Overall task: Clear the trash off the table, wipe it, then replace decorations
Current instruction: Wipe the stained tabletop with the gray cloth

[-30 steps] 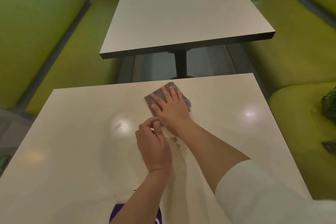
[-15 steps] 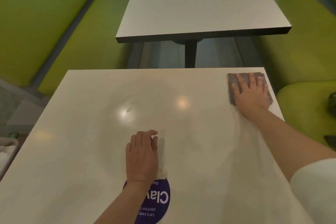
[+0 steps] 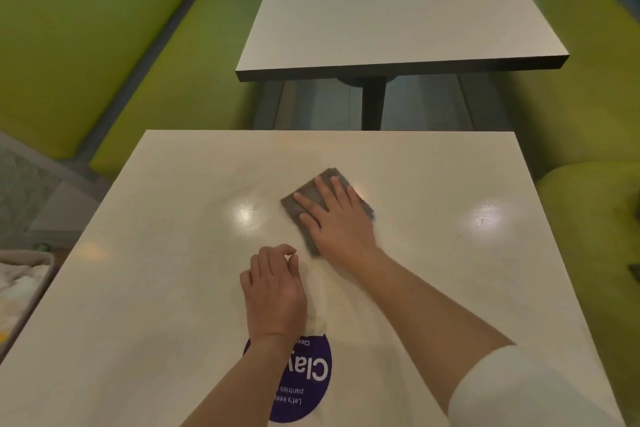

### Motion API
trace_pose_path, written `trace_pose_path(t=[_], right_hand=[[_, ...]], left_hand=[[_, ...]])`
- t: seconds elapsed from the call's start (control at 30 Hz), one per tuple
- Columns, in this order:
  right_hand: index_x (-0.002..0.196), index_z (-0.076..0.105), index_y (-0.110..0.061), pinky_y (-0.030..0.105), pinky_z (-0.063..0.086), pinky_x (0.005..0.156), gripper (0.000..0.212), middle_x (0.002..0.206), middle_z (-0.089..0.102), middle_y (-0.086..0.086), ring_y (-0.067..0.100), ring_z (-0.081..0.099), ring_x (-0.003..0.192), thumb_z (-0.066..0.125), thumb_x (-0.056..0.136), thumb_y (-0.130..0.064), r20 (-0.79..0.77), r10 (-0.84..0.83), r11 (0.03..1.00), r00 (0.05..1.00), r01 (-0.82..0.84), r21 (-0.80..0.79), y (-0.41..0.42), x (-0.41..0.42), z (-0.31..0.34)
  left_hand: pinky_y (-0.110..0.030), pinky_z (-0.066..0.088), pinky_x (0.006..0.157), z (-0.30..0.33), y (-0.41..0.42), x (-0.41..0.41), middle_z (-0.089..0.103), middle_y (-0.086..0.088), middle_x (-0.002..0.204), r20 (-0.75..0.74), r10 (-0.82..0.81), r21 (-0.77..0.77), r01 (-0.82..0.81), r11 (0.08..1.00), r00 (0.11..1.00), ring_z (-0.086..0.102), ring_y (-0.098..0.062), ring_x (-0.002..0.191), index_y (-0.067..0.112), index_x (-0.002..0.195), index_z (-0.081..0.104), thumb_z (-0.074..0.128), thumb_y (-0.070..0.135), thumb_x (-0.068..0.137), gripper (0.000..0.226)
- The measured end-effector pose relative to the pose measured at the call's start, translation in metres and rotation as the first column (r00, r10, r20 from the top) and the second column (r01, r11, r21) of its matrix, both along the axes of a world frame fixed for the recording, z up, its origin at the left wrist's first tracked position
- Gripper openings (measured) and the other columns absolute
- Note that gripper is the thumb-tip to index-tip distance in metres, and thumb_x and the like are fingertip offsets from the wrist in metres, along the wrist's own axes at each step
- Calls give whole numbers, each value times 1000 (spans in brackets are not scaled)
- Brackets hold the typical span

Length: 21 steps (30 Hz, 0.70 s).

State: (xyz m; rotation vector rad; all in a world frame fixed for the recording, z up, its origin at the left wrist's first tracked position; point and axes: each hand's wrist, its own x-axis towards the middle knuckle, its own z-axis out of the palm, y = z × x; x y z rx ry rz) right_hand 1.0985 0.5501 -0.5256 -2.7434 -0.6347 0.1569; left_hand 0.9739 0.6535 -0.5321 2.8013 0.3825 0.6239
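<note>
Grey cloth [image 3: 325, 199] lay mid-frame on table [image 3: 166, 288], pinned under flat, straight-fingered right hand [image 3: 337, 220]. Left hand [image 3: 273, 291] rested below it, fingers loosely curled, holding nothing. Wiping well probably called for even palm pressure, overlapping passes, reaching corners and sticker [image 3: 308, 381].

Tabletop [image 3: 173, 288]: bare to the left, right and far edge.
Centre: right hand [image 3: 337, 222] flat on grey cloth [image 3: 313, 194]; left hand [image 3: 273, 291] rests just beside it.
Near edge: flat purple sticker [image 3: 308, 378].
Left side: bin [image 3: 20, 288] against the tabletop.
</note>
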Motion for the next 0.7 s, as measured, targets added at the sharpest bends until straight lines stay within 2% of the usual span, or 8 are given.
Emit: trace_pose_path(t=[0.1, 0.2, 0.33, 0.4, 0.53, 0.7], right_hand=[[152, 17, -47, 42, -4, 122, 51, 165, 5, -1, 25, -4, 151, 10, 101, -54, 52, -133, 989, 990, 136, -58, -47, 26, -3], [154, 11, -44, 43, -4, 122, 51, 165, 1, 1, 26, -6, 151, 10, 103, -51, 42, -303, 947, 952, 306, -98, -92, 55, -3], [156, 3, -39, 48, -5, 121, 55, 165, -5, 5, 31, -9, 151, 5, 102, -52, 25, -447, 881, 894, 444, -164, -82, 82, 4], [156, 0, -37, 50, -7, 121, 59, 164, -9, 7, 33, -12, 150, 3, 100, -55, 21, -405, 900, 914, 403, -168, -49, 82, 7], [156, 1, -37, 50, -16, 118, 65, 163, -13, 8, 34, -18, 148, 5, 97, -64, -17, -193, 976, 981, 190, -102, 32, 63, 6], [155, 0, -39, 50, -12, 120, 60, 164, -13, 7, 33, -17, 149, 7, 99, -60, -38, -87, 989, 995, 82, -119, 46, 96, 10]], left_hand=[[-32, 32, 71, -2, 1, -1, 48, 5, 89, -6, 21, 28, -21, 999, 1000, 46, -19, 76, 20, 100, 49, 37, 27, 98, 14], [-30, 32, 71, -2, 0, -2, 48, 7, 88, -25, 14, 22, -13, 1000, 1000, 45, -16, 75, 20, 96, 52, 34, 32, 99, 22], [-29, 30, 73, -3, 0, -1, 48, 10, 88, -28, -20, 8, 20, 1000, 999, 46, -15, 77, 25, 94, 47, 35, 33, 99, 15], [-28, 28, 73, -4, 0, 0, 47, 11, 88, -33, -31, 10, 31, 999, 999, 46, -14, 78, 27, 93, 44, 34, 33, 99, 13], [-29, 29, 74, -4, 0, 0, 47, 12, 88, -39, -15, -8, 15, 1000, 999, 46, -14, 79, 27, 92, 45, 33, 33, 99, 15], [-27, 28, 76, -2, 2, 1, 45, 15, 89, -70, 0, -35, -2, 999, 998, 45, -11, 80, 30, 93, 46, 30, 36, 100, 19]])
